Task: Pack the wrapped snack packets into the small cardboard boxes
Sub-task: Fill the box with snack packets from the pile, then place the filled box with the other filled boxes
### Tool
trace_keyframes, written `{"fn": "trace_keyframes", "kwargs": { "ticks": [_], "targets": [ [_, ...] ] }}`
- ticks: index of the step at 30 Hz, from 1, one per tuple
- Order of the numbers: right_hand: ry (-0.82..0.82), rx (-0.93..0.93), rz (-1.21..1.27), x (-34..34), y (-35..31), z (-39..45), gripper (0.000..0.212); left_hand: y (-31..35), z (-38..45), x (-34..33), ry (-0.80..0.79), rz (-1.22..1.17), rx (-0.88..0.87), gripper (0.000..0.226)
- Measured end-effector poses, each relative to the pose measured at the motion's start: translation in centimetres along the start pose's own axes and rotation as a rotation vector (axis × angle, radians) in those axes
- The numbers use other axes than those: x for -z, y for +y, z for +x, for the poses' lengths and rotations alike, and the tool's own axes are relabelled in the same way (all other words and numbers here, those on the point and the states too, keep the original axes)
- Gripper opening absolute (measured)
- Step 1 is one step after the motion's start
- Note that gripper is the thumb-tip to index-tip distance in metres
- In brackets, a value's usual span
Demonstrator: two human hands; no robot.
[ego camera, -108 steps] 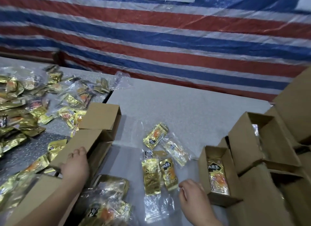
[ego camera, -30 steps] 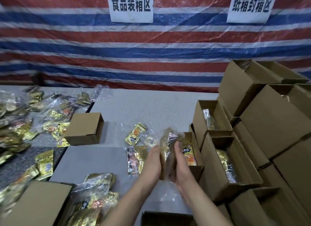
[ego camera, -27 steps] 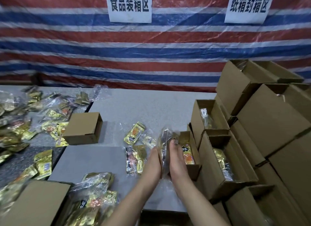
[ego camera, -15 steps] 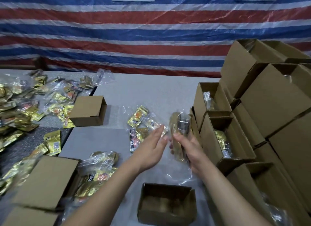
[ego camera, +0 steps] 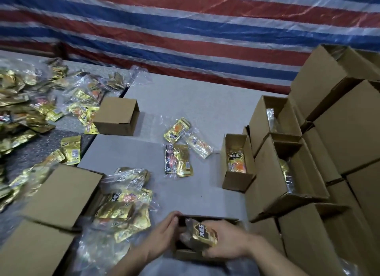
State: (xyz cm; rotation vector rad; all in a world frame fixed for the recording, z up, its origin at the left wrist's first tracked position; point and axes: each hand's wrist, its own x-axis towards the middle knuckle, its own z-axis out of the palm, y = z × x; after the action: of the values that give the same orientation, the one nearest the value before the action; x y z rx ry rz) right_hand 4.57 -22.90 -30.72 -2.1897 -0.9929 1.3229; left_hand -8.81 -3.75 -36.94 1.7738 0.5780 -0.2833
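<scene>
At the table's near edge stands a small open cardboard box [ego camera: 191, 254]. My right hand [ego camera: 227, 241] grips a gold wrapped snack packet [ego camera: 202, 233] and holds it in the box's mouth. My left hand [ego camera: 164, 234] holds the box's left wall. Loose gold packets [ego camera: 178, 150] lie on the grey table [ego camera: 195, 103] further out. Another small box [ego camera: 236, 162] with a packet inside stands to the right.
Stacked open cardboard boxes [ego camera: 320, 144] fill the right side. An empty small box [ego camera: 117, 116] lies at the middle left, larger boxes [ego camera: 59, 195] at the near left. Heaps of gold packets [ego camera: 24, 103] and bagged packets [ego camera: 123, 203] cover the left.
The view has tilted down. My right hand carried the packet from above the table down to the near box, and my left hand moved from mid-air onto that box's left wall.
</scene>
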Motion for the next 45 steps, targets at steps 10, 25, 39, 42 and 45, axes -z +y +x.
{"fn": "trace_keyframes", "kwargs": {
  "ticks": [10, 25, 39, 42, 45],
  "targets": [
    [-0.186, -0.14, -0.127, -1.5, 0.1, 4.3, 0.063, -0.2, 0.8, 0.0, -0.032, 0.108, -0.044, 0.038],
    [-0.045, -0.345, -0.305, -4.0, 2.0, 1.9, 0.024, 0.9, 0.3, -0.9, -0.017, 0.227, -0.094, 0.033],
    [0.245, -0.129, -0.008, -1.8, -0.8, 0.8, 0.033, 2.0, -0.2, -0.9, 0.01, 0.3, -0.112, 0.022],
    [0.53, -0.002, -0.093, -0.9, -1.6, 1.2, 0.026, 2.0, -0.7, -0.6, 0.012, 0.275, -0.108, 0.025],
    [0.432, -0.085, -0.396, -0.2, -1.1, 1.6, 0.046, 2.1, -0.7, -0.6, 0.004, 0.269, -0.09, 0.025]
  ]
}}
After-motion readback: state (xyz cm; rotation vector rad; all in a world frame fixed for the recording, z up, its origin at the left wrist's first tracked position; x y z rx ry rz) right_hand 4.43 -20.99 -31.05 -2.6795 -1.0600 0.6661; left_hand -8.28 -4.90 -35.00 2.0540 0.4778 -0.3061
